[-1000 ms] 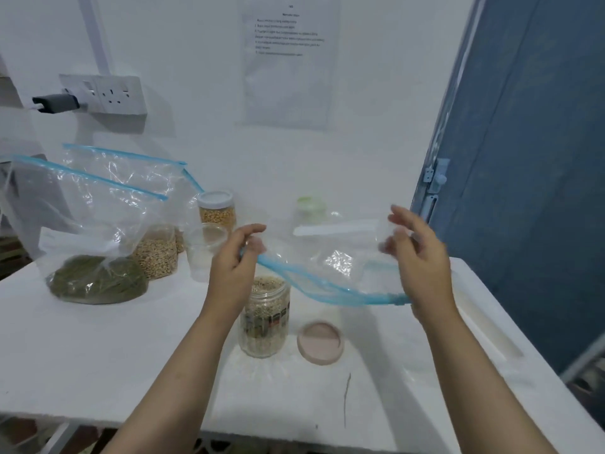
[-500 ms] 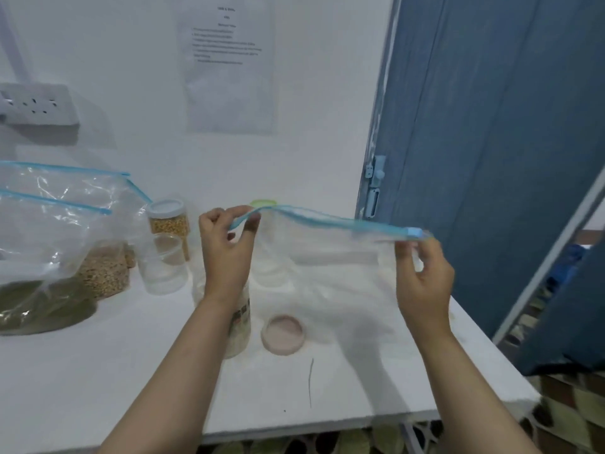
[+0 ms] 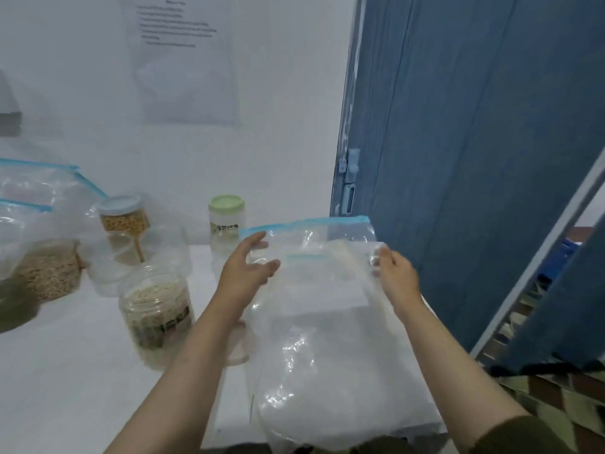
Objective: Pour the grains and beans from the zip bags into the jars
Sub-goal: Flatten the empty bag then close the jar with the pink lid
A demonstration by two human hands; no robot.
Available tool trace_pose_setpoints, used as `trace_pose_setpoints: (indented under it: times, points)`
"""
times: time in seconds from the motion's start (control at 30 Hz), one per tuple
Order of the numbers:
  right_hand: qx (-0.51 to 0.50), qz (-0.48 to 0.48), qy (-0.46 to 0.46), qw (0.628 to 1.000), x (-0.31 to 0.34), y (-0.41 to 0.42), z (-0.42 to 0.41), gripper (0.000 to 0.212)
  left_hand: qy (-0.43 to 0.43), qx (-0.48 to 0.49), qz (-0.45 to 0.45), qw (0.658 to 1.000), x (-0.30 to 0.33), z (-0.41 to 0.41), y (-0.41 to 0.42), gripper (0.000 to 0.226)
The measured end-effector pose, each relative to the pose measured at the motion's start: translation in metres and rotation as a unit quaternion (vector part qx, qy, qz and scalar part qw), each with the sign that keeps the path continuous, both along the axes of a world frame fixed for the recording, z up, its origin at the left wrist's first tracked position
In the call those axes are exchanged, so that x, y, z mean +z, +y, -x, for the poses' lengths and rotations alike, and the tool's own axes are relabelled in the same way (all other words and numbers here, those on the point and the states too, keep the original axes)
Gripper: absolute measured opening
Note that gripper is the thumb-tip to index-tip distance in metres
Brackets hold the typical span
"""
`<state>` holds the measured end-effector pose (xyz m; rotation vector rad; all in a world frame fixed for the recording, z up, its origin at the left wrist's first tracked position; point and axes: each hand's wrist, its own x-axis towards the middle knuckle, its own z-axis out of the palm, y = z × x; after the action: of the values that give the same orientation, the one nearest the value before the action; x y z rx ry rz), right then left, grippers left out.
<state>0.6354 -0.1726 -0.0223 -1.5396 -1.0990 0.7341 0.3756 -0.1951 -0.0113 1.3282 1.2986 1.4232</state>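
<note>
An empty clear zip bag with a blue zip strip lies spread over the right end of the white table. My left hand holds its left edge between thumb and fingers, just below the strip. My right hand pinches the bag's right edge. An open jar filled with pale grains stands left of my left forearm. Its pinkish lid lies flat beside it, partly hidden by my arm and the bag.
At the far left stand two zip bags holding brown grains and green beans. An empty clear jar, a blue-lidded jar of yellow grains and a green-lidded jar stand near the wall. A blue door adjoins the table's right end.
The bag, held up stretched by its zip strip, has come down flat onto the table's right end. Both hands slid from the strip to the bag's side edges. The view swung right.
</note>
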Motion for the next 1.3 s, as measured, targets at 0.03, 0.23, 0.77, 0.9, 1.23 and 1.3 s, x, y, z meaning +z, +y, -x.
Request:
trace_pose_setpoints:
  times: [0.03,0.23,0.77,0.9,1.23,1.3]
  points:
    - [0.017,0.041,-0.102,0.994,-0.011,0.005,-0.008,0.031,0.003,0.011,0.0,1.0,0.0,0.002,0.003,0.054]
    - [0.146,0.262,-0.447,0.843,-0.059,0.017,-0.02,0.081,0.088,0.035,-0.017,0.995,-0.004,0.007,0.017,0.06]
    - [0.045,0.16,-0.264,0.95,-0.044,0.026,-0.076,0.087,0.04,-0.028,0.004,0.999,-0.009,-0.047,0.061,0.076]
    - [0.018,0.133,-0.257,0.957,-0.044,0.026,-0.088,0.086,0.088,-0.045,0.017,0.995,-0.011,-0.063,0.084,0.077]
    - [0.079,0.154,-0.227,0.958,-0.058,0.034,-0.075,0.087,0.405,-0.044,0.219,0.887,-0.056,-0.086,0.078,0.089]
    - [0.08,0.162,-0.23,0.956,-0.061,0.036,-0.073,0.088,0.443,-0.039,0.26,0.857,-0.073,-0.095,0.065,0.092]
